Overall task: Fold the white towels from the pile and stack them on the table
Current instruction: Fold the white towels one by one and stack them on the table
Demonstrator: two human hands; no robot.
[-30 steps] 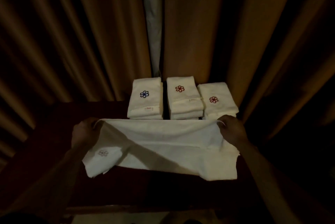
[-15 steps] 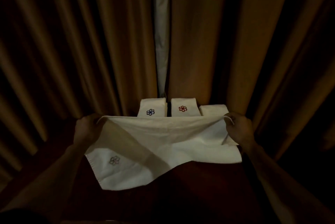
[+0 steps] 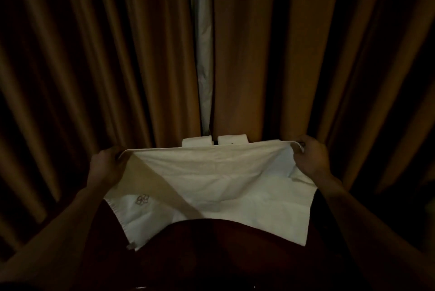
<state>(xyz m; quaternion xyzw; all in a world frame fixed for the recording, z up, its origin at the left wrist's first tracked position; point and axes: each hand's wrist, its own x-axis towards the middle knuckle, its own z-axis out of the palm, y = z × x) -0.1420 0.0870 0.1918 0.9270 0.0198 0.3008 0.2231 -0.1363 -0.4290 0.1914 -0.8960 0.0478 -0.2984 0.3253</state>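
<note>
**White towel held up by two corners above a dark table**

Filling the background from 9 through 12 to 3 o'clock: brown curtains (image 3: pixel 94 79), heavy and smooth, hanging in deep vertical pleats, parted at 12 by a narrow pale strip (image 3: pixel 204 55).

At 6 o'clock: dark reddish table (image 3: pixel 223 257), hard and smooth, mostly in shadow.

At centre, above the table: white towel (image 3: pixel 211 184), thin cloth, softly creased, roughly rectangular. Top hem pulled into a straight line, lower edge sagging, stitched left hem falling to a loose corner at 7 o'clock.

At the towel's 9 o'clock: left hand (image 3: pixel 106 168), fingers curled round the upper left corner, gripping it.

At its 3 o'clock: right hand (image 3: pixel 310 159), pinching the upper right corner, hem tip poking out past the fingers.

Just behind the top hem, at 12 o'clock: rounded white edges of two folded towels (image 3: pixel 197 142), side by side, dark gap between.

Near the lower left corner: small embroidered flower (image 3: pixel 142 199), outline only, colour too dim to tell.

Against half a second ago:
- Towel lifted higher.
- Folded towels mostly hidden, their blue and red flowers out of sight.
- Third pile at the right fully covered.
- Same grips on both corners.
</note>
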